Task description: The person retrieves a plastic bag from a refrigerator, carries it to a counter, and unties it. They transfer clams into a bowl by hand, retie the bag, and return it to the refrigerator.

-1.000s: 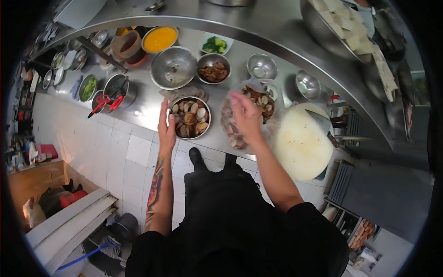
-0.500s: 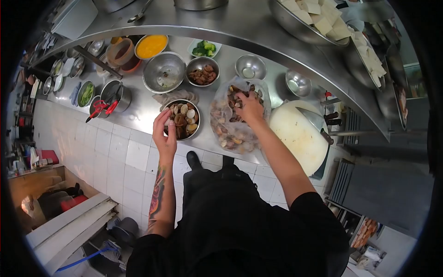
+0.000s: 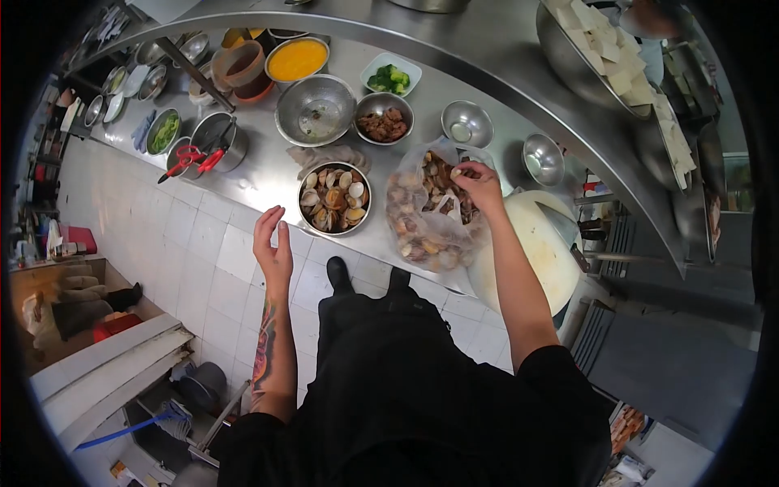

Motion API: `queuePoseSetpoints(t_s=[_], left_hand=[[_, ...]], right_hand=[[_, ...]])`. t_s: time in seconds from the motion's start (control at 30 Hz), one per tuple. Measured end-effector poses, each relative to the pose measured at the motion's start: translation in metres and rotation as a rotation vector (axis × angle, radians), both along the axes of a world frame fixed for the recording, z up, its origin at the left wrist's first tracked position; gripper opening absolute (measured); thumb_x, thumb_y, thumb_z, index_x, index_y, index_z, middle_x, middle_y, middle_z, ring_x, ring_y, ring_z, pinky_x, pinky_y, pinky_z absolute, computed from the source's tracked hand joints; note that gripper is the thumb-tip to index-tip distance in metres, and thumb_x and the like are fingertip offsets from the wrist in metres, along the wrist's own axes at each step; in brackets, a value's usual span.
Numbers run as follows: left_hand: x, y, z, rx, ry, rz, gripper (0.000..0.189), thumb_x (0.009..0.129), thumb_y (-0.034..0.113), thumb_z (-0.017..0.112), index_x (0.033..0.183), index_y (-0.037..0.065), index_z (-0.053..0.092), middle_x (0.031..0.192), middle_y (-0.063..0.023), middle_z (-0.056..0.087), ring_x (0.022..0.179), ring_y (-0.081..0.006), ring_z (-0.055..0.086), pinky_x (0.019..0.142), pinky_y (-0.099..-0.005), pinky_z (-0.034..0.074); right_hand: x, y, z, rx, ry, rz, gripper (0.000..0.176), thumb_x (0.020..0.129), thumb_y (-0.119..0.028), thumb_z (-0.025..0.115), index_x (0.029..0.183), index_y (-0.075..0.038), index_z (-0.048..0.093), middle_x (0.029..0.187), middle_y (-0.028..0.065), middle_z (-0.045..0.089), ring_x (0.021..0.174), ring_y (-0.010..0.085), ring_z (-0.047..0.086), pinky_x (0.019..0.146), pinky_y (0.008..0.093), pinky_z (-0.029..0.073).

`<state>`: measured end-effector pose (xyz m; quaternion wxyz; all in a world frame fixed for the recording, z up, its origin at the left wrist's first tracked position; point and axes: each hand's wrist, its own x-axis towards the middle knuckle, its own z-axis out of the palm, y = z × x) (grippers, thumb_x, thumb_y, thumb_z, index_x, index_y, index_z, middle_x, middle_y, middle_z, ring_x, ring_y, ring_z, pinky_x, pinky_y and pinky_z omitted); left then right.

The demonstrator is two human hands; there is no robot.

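Note:
My left hand (image 3: 273, 252) is empty, its fingers apart, in the air just left of a steel bowl (image 3: 369, 213) holding several clams (image 3: 331, 199). It does not touch the bowl. To the right, a clear plastic bag (image 3: 406, 231) full of clams sits on the steel counter with its mouth open upward. My right hand (image 3: 480, 188) is over the bag's mouth, thumb and fingertips pinched together. Something small and pale shows at the fingertips, but I cannot make out whether it is a clam or part of the bag.
Behind are an empty steel bowl (image 3: 284, 122), a bowl of brown pieces (image 3: 383, 125), broccoli (image 3: 389, 79) and a yellow mixture (image 3: 298, 60). Red-handled scissors (image 3: 185, 160) rest at a pot on the left. A round cutting board (image 3: 531, 243) bears a cleaver (image 3: 558, 223). A steel shelf (image 3: 422, 50) overhangs the counter.
My left hand has moved off the clam bowl, out to the left. My right hand has risen from inside the bag toward its right side. The whole view has shifted slightly.

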<state>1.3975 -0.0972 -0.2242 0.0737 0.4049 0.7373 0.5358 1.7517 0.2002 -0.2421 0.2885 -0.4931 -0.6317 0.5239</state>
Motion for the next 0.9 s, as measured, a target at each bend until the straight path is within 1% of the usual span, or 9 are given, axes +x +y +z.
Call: queuePoseSetpoints(t_s=[0.1, 0.4, 0.5, 0.57, 0.73, 0.77, 0.8, 0.87, 0.9], left_hand=[[-0.005, -0.001, -0.005, -0.001, -0.033, -0.023, 0.022, 0.099, 0.003, 0.062, 0.118, 0.000, 0.072, 0.127, -0.0150, 0.067, 0.120, -0.0270, 0.063, 0.104, -0.0361, 0.048], [-0.015, 0.016, -0.018, 0.045, -0.103, -0.082, 0.028, 0.096, 0.005, 0.063, 0.123, 0.005, 0.071, 0.129, -0.0128, 0.067, 0.123, -0.0252, 0.061, 0.101, -0.0355, 0.048], [-0.017, 0.033, -0.038, 0.136, -0.299, -0.071, 0.030, 0.101, 0.010, 0.057, 0.128, 0.002, 0.068, 0.135, -0.0132, 0.065, 0.130, -0.0250, 0.057, 0.109, -0.0364, 0.043], [-0.013, 0.045, -0.037, 0.231, -0.515, -0.083, 0.035, 0.105, 0.016, 0.050, 0.131, -0.002, 0.064, 0.141, -0.0144, 0.062, 0.136, -0.0250, 0.053, 0.116, -0.0369, 0.035], [-0.005, 0.065, -0.033, 0.291, -0.640, -0.119, 0.048, 0.109, 0.025, 0.038, 0.142, -0.005, 0.056, 0.145, -0.0163, 0.059, 0.137, -0.0258, 0.052, 0.118, -0.0374, 0.034], [-0.004, 0.068, -0.035, 0.349, -0.700, -0.121, 0.049, 0.110, 0.026, 0.037, 0.142, -0.005, 0.056, 0.146, -0.0163, 0.058, 0.137, -0.0259, 0.051, 0.118, -0.0375, 0.034], [-0.002, 0.070, -0.039, 0.407, -0.761, -0.120, 0.050, 0.110, 0.027, 0.036, 0.142, -0.005, 0.056, 0.146, -0.0163, 0.058, 0.138, -0.0261, 0.051, 0.118, -0.0375, 0.034], [0.002, 0.075, -0.050, 0.435, -0.812, -0.122, 0.052, 0.111, 0.030, 0.034, 0.143, -0.006, 0.055, 0.147, -0.0161, 0.057, 0.138, -0.0260, 0.051, 0.119, -0.0377, 0.034], [0.004, 0.077, -0.046, 0.404, -0.761, -0.125, 0.053, 0.112, 0.031, 0.033, 0.143, -0.006, 0.055, 0.148, -0.0165, 0.056, 0.138, -0.0262, 0.051, 0.119, -0.0379, 0.035]], right_hand=[[0.006, 0.005, 0.019, -0.162, -0.043, -0.005, 0.020, 0.084, -0.019, 0.082, 0.097, -0.007, 0.072, 0.075, -0.0003, 0.064, 0.048, 0.0070, 0.049, 0.040, 0.0260, 0.038], [-0.056, -0.045, 0.062, -0.190, 0.133, 0.054, 0.016, 0.086, -0.016, 0.080, 0.098, -0.008, 0.072, 0.075, -0.0024, 0.062, 0.054, 0.0041, 0.052, 0.042, 0.0224, 0.041], [-0.127, -0.075, 0.075, 0.135, 0.129, 0.385, 0.017, 0.083, -0.014, 0.081, 0.095, -0.007, 0.072, 0.098, 0.0023, 0.066, 0.080, 0.0122, 0.065, 0.068, 0.0284, 0.055], [-0.177, -0.093, 0.090, 0.397, 0.186, 0.547, 0.012, 0.085, -0.008, 0.079, 0.094, -0.005, 0.072, 0.114, 0.0033, 0.064, 0.085, 0.0105, 0.066, 0.070, 0.0255, 0.055], [-0.252, -0.133, 0.104, 0.708, -0.066, 0.487, 0.020, 0.080, -0.017, 0.080, 0.095, -0.007, 0.073, 0.108, 0.0091, 0.066, 0.088, 0.0216, 0.070, 0.076, 0.0334, 0.056], [-0.259, -0.137, 0.087, 0.661, -0.264, 0.539, 0.030, 0.079, -0.024, 0.080, 0.105, -0.010, 0.072, 0.123, 0.0121, 0.065, 0.112, 0.0280, 0.066, 0.094, 0.0444, 0.053], [-0.259, -0.141, 0.068, 0.660, -0.268, 0.543, 0.030, 0.079, -0.024, 0.080, 0.105, -0.010, 0.072, 0.123, 0.0121, 0.065, 0.112, 0.0280, 0.066, 0.094, 0.0444, 0.053], [-0.258, -0.148, 0.034, 0.962, -0.531, 0.535, 0.055, 0.080, -0.031, 0.080, 0.130, -0.015, 0.065, 0.140, 0.0150, 0.056, 0.137, 0.0352, 0.048, 0.116, 0.0588, 0.033], [-0.259, -0.146, 0.030, 0.823, -0.490, 0.631, 0.069, 0.081, -0.034, 0.079, 0.143, -0.012, 0.057, 0.153, 0.0180, 0.046, 0.148, 0.0431, 0.034, 0.120, 0.0690, 0.015]])
